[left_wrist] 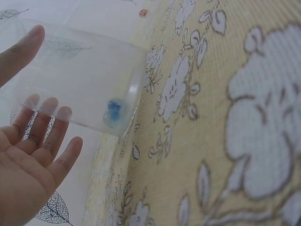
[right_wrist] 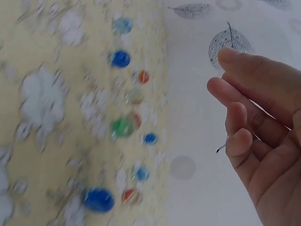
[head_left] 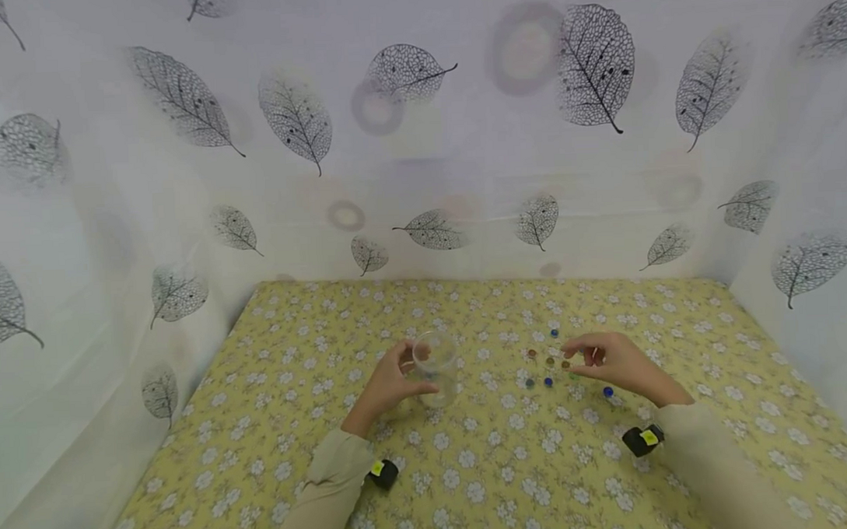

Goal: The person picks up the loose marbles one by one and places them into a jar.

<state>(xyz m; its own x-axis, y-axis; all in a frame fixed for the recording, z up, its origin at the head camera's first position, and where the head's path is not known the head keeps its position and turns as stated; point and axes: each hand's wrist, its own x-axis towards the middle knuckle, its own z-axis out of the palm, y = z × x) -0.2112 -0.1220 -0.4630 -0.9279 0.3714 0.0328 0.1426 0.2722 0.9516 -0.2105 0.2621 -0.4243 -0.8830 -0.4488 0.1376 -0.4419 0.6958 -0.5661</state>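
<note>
Pale sleeves (head_left: 326,474) nearest, black wrist cams (head_left: 385,476) with yellow tags (head_left: 649,438), marks too small to read. Left hand (head_left: 392,381) grasps clear cup (head_left: 440,373), thumb one side, fingers other; blue marbles (left_wrist: 114,110) inside at base, can't tell if base touches cloth. Right hand (head_left: 619,363) released, fingers loosely bent, thumb and index apart, nothing pinched. Loose marbles (head_left: 548,382), blue, green, red-brown, lie near its fingertips, right of cup; hand partly covers some, one blue sits just below it on the near side. Yellow flowered cloth (head_left: 261,426) runs between cup and loose marbles, and out to left, right and back edges. Leaf-print curtain (head_left: 420,171) walls off both sides and back.
</note>
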